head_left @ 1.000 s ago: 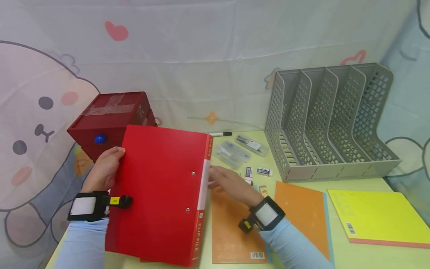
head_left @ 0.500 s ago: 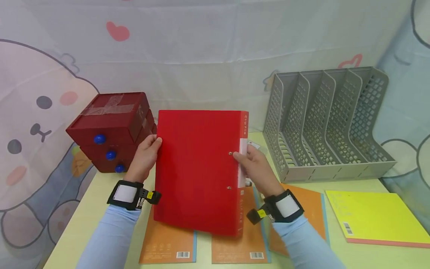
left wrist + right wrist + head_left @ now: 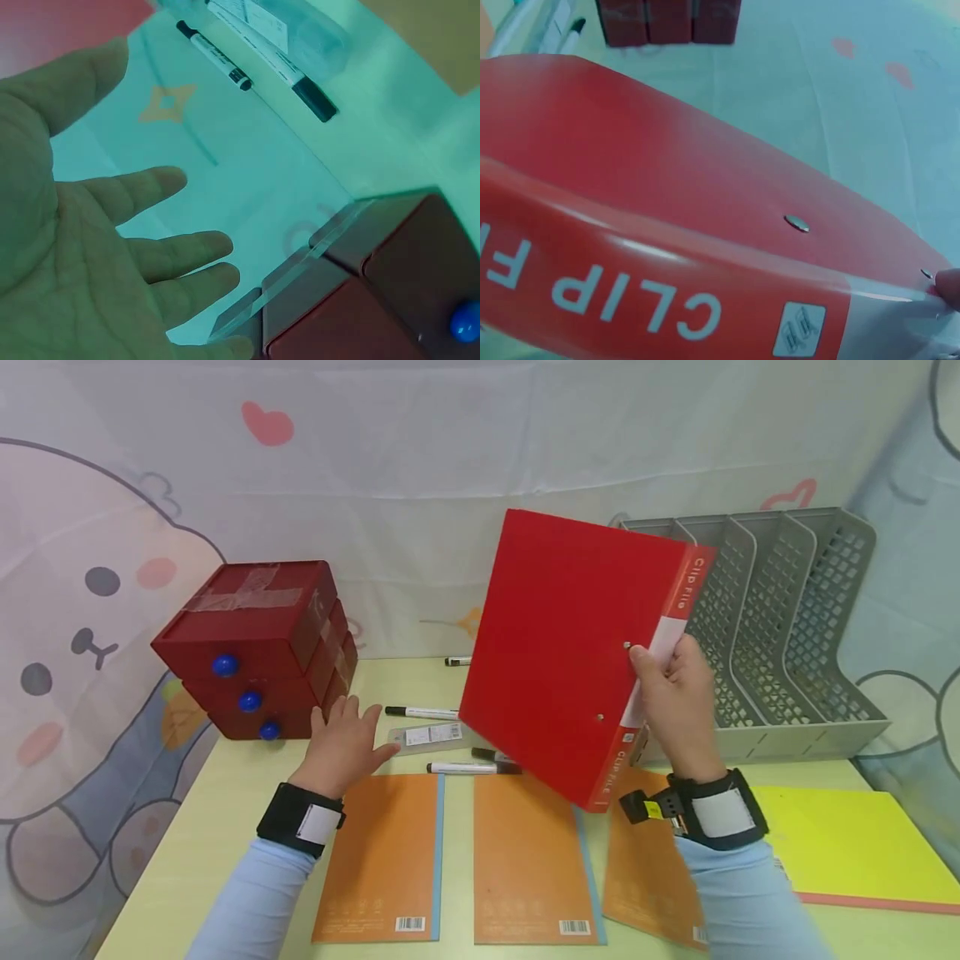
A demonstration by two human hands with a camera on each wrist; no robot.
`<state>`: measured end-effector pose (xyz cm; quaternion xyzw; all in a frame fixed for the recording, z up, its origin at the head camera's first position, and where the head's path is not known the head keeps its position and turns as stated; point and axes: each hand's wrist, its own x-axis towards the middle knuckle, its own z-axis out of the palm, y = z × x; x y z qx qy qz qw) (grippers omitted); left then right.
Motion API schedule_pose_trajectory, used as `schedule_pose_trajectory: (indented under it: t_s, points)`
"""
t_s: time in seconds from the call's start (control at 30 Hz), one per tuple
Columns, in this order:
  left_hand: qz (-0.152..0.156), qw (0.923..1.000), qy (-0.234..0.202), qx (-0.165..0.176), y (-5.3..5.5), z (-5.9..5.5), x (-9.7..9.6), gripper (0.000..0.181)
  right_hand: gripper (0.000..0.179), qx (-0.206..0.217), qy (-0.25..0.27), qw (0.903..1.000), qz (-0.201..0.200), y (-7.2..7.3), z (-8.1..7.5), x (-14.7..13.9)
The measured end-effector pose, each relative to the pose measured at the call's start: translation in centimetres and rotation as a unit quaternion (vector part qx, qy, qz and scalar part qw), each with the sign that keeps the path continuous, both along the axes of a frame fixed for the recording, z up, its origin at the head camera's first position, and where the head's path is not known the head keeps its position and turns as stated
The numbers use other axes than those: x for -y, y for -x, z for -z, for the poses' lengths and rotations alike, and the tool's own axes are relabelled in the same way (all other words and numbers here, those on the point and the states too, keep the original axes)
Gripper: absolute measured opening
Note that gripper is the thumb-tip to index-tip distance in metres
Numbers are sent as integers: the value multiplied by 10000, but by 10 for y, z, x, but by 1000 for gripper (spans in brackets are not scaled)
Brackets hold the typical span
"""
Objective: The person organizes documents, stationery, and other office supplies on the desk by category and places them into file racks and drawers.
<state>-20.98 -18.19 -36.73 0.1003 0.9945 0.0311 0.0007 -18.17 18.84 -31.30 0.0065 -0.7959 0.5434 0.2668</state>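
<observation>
A red clip file (image 3: 562,643) hangs tilted in the air over the table, its spine (image 3: 652,285) facing right. My right hand (image 3: 678,702) grips it by the spine, thumb on the cover near a metal rivet, the other fingers behind. In the head view the file overlaps the left part of a grey file rack (image 3: 757,735). My left hand (image 3: 345,743) holds nothing; its fingers are spread above the table, close to the red drawer box (image 3: 247,627). The left wrist view shows that palm (image 3: 82,262) bare with the fingers apart.
Orange notebooks (image 3: 382,860) lie in a row along the front. A yellow pad (image 3: 870,843) lies at the right. Markers (image 3: 465,768) and a clear plastic case (image 3: 427,737) lie mid-table, partly behind the file. A patterned cloth (image 3: 420,460) hangs at the back.
The clip file passed from both hands to my right hand alone and moved up and right, tilting. My left hand let go of its left edge and dropped back with fingers spread.
</observation>
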Motion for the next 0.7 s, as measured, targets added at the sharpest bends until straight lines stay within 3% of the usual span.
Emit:
schedule_pose_trajectory:
  t_s: [0.13,0.3,0.5,0.7]
  points:
    - [49,9995,284,-117,-2,1,-2,69,39,-132,140,9978,636,-3,-13,-22]
    - [95,9997,213,85,-1,3,-2,69,38,-492,346,9884,1393,-10,-31,-47]
    - [56,9997,64,247,1,9,-1,69,36,-1544,471,9661,2017,-21,-54,-68]
    - [66,9996,4,268,1,11,0,68,36,-1562,532,9465,2773,-30,-67,-89]
